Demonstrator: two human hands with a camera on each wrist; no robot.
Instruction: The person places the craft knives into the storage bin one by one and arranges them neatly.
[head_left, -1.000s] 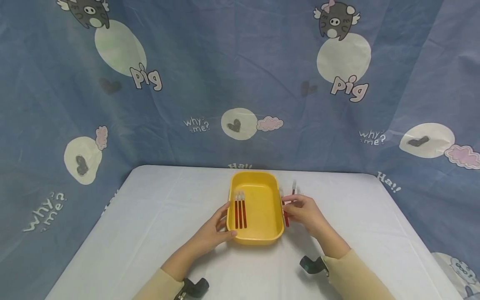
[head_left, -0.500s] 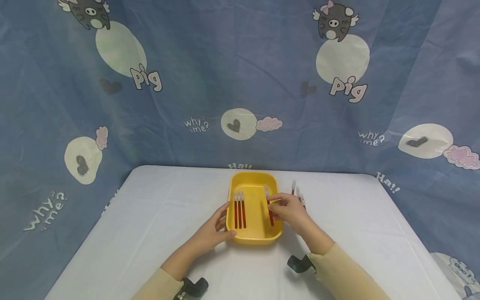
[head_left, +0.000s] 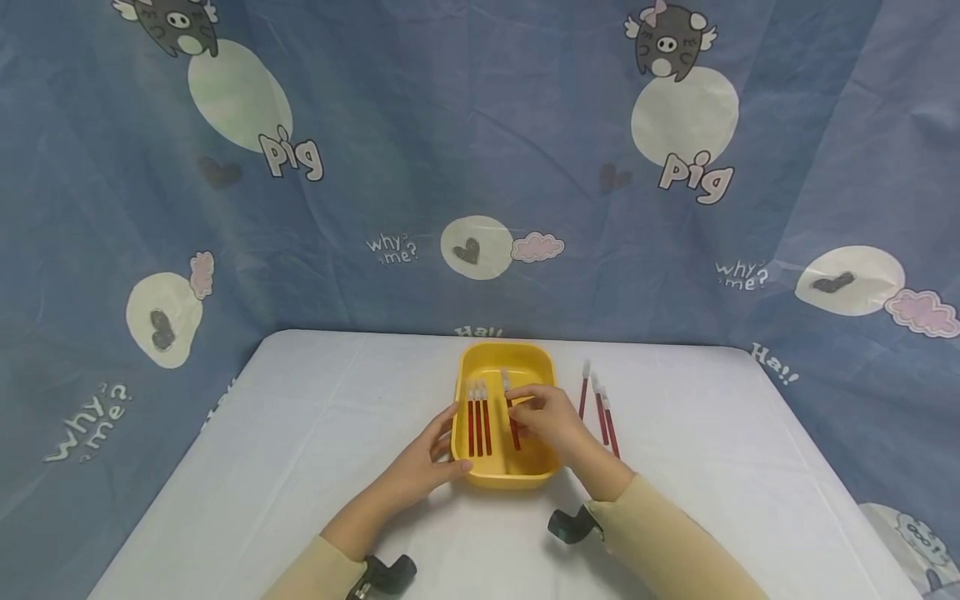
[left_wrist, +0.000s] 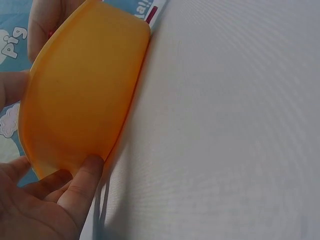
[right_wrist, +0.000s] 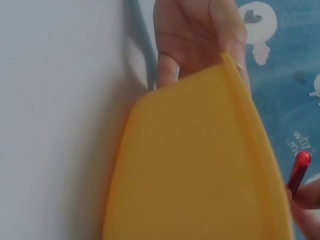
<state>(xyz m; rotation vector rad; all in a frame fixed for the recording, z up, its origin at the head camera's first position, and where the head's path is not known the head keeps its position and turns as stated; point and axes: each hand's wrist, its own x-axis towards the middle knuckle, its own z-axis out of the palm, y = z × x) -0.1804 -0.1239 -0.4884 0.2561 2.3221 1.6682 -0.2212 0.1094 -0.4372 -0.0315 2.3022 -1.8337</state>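
A yellow tray (head_left: 538, 462) stands on the table, with three red paintbrushes (head_left: 478, 427), pale tips away from me, side by side in its left part. My left hand (head_left: 422, 463) grips its near left corner, thumb and fingers on the wall; the left wrist view shows these fingers (left_wrist: 82, 182) at the yellow side. Over the middle of the tray, my right hand (head_left: 551, 418) pinches another red paintbrush (head_left: 514, 433) between thumb and fingers, tip pointing away. Its red handle end (right_wrist: 301, 162) shows past the rim in the right wrist view.
Several more red paintbrushes (head_left: 611, 429) lie on the white table (head_left: 690, 417) just right of the tray, partly behind my right forearm. A blue patterned cloth (head_left: 480, 167) hangs behind the table. Dark wrist cameras (head_left: 573, 525) sit low over the tabletop.
My right hand has moved left with the paintbrush, from beside the tray's right wall to over its middle. The paintbrushes on the right are more exposed. My left hand has stayed put.
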